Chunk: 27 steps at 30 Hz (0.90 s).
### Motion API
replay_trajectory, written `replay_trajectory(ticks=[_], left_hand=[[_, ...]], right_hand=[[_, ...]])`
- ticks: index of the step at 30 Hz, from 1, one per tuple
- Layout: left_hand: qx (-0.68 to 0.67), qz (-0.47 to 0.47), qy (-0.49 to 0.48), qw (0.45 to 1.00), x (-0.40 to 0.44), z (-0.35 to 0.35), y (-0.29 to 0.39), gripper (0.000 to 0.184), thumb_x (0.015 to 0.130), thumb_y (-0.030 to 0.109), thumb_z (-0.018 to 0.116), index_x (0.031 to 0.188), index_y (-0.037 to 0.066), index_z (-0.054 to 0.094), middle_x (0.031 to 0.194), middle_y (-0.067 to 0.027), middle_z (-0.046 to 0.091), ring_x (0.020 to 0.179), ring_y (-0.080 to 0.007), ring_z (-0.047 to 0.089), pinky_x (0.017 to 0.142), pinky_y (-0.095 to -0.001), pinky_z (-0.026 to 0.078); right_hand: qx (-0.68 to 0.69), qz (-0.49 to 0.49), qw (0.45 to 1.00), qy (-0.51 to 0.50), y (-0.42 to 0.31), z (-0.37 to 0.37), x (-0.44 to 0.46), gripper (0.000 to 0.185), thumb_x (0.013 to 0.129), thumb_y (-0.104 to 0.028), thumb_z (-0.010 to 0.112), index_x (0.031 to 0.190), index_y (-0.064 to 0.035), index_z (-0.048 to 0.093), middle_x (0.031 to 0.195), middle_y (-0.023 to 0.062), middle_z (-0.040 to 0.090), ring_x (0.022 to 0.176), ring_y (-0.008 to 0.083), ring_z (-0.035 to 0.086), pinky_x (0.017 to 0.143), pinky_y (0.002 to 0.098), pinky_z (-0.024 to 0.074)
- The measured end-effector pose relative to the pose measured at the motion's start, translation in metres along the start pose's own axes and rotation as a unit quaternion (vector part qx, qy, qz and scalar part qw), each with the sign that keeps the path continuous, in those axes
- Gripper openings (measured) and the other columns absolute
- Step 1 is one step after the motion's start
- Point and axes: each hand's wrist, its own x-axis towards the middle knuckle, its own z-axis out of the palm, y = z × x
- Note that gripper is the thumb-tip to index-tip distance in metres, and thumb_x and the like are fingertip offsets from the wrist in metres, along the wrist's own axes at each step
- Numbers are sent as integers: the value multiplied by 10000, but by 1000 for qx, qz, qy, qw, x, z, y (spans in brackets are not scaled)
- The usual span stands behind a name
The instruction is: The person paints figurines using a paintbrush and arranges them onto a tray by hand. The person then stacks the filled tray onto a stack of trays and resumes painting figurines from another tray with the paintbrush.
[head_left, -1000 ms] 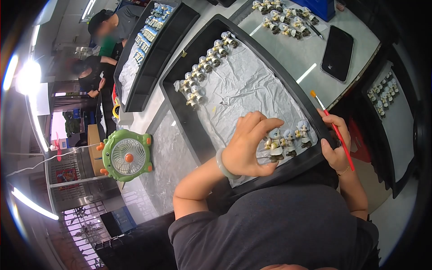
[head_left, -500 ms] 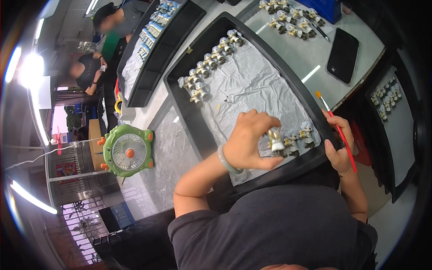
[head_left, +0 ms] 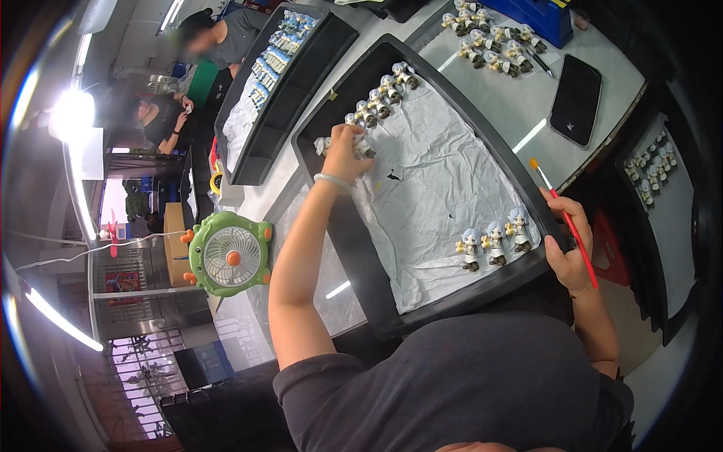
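Note:
My left hand, with a pale bangle at the wrist, reaches to the far left corner of a black tray lined with crumpled white paper. Its fingers curl round a small white-haired figurine, partly hidden by the hand. A row of similar figurines runs along the tray's far side. Three more figurines stand in the near right corner. My right hand holds a red-handled paintbrush, bristles up, and rests against the tray's right edge.
Beyond the tray lie a black phone, a pen and a cluster of figurines. Another tray stands right; one with blue-topped pieces is left. A green fan stands left. Two people work farther back.
My left hand has moved from the near right figurines to the far left corner. Three figurines now stand uncovered at near right. My right hand stays with the paintbrush; the view has shifted slightly.

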Motion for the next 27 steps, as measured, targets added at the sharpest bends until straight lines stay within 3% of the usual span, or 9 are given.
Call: replay_trajectory(ticks=[1,11,16,23,26,27], left_hand=[[0,-25,-7,1000,-1,2,2,558,539,87,744,1041,57,501,1123,-136,388,1035,-294,480,866,-343,437],[84,23,6,996,-7,15,-5,527,536,75,707,1034,115,540,1037,-104,484,987,-313,487,857,-376,407],[135,39,5,990,-4,16,0,483,553,193,724,1008,142,573,1010,-73,525,1017,-290,467,918,-406,324],[210,-62,-16,976,-9,11,5,622,562,316,770,1140,219,562,1064,-83,498,1066,-284,425,953,-417,271],[269,8,79,960,-17,14,25,656,565,353,773,1160,198,543,1119,-113,460,1067,-308,416,954,-421,267],[234,21,55,970,-19,13,43,667,579,366,772,1165,157,531,1162,-132,425,1072,-330,405,938,-427,286]], right_hand=[[-9,-4,1000,0,-1,0,0,436,659,-15,508,1090,17,448,1180,253,518,1007,249,554,923,318,386],[2,-1,1000,13,4,1,-1,433,664,-58,530,1085,9,451,1178,239,530,892,206,573,763,258,422],[10,-14,1000,16,5,2,-1,425,673,-50,525,1086,13,450,1173,246,530,900,213,576,814,280,424],[-20,-24,1000,-5,3,-2,1,426,682,-48,530,1094,23,446,1183,259,516,932,222,578,851,293,418],[-4,-31,1000,-1,3,-1,1,432,680,-46,531,1098,23,445,1183,254,517,929,219,577,848,289,418],[4,-18,1000,1,2,-1,1,432,680,-44,530,1098,23,446,1180,250,519,925,217,576,846,288,418]])
